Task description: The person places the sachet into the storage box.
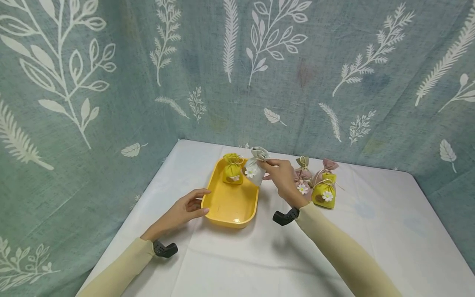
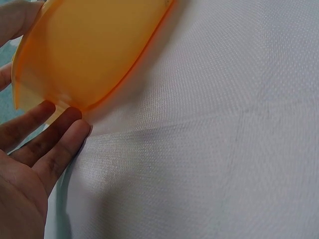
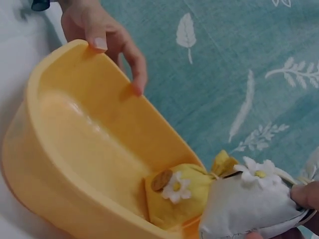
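Observation:
My right hand (image 1: pixel 283 177) grips a white drawstring pouch (image 1: pixel 253 170) near its gathered neck, over the right rim of a yellow plastic tub (image 1: pixel 222 210). A white felt flower decorates the pouch. Inside the tub, at its far end, stands a yellow drawstring pouch (image 1: pixel 232 170) with a flower and a small brown tag (image 3: pixel 161 180). At the tub's left wall is my left hand (image 1: pixel 183 211), its thumb and index fingertips on the rim. In the left wrist view, the other fingers (image 2: pixel 60 149) extend against the tub's outer side.
Right of the tub, partly behind my right hand, several more pouches stand together: a yellow one (image 1: pixel 324 192) in front, pink ones (image 1: pixel 303 181) and an olive-brown one (image 1: pixel 303 161). A white cloth (image 1: pixel 371 239) covers the table. Leaf-patterned green fabric (image 1: pixel 222 103) hangs behind and at the sides.

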Motion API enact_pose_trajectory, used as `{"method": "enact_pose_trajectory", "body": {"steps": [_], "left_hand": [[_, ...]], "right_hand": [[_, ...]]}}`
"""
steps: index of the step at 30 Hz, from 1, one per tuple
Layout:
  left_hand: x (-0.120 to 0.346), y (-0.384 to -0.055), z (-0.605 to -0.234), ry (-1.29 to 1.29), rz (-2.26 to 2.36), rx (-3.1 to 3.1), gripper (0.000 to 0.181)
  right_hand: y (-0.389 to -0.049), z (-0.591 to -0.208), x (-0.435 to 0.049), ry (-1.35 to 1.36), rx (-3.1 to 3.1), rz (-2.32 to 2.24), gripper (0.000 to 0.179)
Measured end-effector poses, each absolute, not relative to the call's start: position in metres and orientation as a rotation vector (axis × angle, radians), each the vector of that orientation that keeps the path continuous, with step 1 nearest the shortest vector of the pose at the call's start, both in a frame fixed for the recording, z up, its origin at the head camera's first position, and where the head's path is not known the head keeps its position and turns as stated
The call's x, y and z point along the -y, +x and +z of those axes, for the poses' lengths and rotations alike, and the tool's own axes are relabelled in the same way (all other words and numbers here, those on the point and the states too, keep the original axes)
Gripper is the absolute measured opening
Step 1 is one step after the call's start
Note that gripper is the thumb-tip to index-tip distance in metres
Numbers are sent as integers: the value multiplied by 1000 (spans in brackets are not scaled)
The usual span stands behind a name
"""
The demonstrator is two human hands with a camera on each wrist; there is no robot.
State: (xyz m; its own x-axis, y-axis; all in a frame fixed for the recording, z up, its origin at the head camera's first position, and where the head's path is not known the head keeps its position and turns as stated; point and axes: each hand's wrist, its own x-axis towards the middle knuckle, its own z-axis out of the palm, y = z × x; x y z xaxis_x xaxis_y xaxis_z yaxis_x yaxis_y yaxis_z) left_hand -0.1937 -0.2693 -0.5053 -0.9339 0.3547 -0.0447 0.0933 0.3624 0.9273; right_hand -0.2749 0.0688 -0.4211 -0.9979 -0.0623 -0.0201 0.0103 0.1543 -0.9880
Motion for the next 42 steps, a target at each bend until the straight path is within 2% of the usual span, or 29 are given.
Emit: {"method": "enact_pose_trajectory", "body": {"steps": [15,29,34,42], "left_hand": [[270,-196,-510,452,1614,-2383,64],[270,-196,-509,437,1631,-2371,62],[271,-196,-510,441,1638,-2370,64],[272,-196,-511,432,1641,-2378,63]], "right_hand": [[-287,-438,-48,139,-2582,-1953,29],[-292,-447,-55,-103,-2835,-1616,25],[-288,-450,-72,-186,-2718,-1663,31],[-277,-444,-111,-236,-2652,-1694,31]]}}
